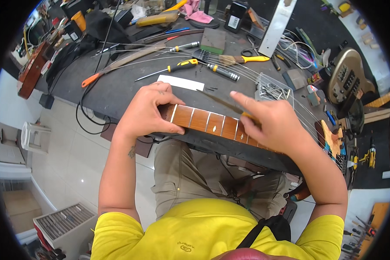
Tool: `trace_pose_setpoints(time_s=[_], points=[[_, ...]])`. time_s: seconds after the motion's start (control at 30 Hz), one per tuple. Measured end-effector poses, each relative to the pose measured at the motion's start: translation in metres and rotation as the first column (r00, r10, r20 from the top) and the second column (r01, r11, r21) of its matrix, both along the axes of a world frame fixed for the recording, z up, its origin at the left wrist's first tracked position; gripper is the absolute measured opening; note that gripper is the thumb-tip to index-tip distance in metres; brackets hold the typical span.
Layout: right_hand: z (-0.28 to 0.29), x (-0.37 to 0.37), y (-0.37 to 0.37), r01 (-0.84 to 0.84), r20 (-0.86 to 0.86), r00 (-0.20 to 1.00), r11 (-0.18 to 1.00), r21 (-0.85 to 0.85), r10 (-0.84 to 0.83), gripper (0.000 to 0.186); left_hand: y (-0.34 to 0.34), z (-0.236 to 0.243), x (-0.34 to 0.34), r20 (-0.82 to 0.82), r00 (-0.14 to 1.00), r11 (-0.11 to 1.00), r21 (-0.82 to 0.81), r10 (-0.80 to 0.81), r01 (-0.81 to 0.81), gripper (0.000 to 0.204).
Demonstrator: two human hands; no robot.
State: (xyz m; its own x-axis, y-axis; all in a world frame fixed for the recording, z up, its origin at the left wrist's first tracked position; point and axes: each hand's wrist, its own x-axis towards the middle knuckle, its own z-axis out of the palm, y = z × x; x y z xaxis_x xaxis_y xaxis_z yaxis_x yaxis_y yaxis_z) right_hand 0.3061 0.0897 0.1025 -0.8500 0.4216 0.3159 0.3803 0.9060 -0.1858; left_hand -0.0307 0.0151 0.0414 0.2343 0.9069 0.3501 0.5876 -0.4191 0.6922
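nearest the camera, yellow shirt [173, 234]. beyond, at the worktop's [121, 92] near edge, brown neck [199, 119], long axis slanting from upper left to lower right. clasped at its left end between thumb and fingers of the left hand [146, 108]. over its right part, right hand [273, 123], curled around a thin tool [223, 102]; just past the far side, with tip near white strip [181, 83].

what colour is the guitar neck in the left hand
The guitar neck is reddish brown, crossed by silvery frets; the head view shows it best.
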Motion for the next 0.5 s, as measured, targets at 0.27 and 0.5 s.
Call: trace_pose_setpoints(time_s=[0.27, 0.5], points=[[-0.005, 0.009, 0.032, 0.219, 0.296, 0.926, 0.971, 0.09, -0.236, 0.02, 0.003, -0.006, 0.001, 0.04, 0.999, 0.999, 0.036, -0.007, 0.006, 0.066], [0.017, 0.014, 0.017, 0.269, 0.203, 0.929, 0.941, 0.205, -0.31, 0.022, 0.003, -0.001, 0.001, 0.003, 1.0, 1.0, 0.018, -0.005, 0.005, 0.063]])
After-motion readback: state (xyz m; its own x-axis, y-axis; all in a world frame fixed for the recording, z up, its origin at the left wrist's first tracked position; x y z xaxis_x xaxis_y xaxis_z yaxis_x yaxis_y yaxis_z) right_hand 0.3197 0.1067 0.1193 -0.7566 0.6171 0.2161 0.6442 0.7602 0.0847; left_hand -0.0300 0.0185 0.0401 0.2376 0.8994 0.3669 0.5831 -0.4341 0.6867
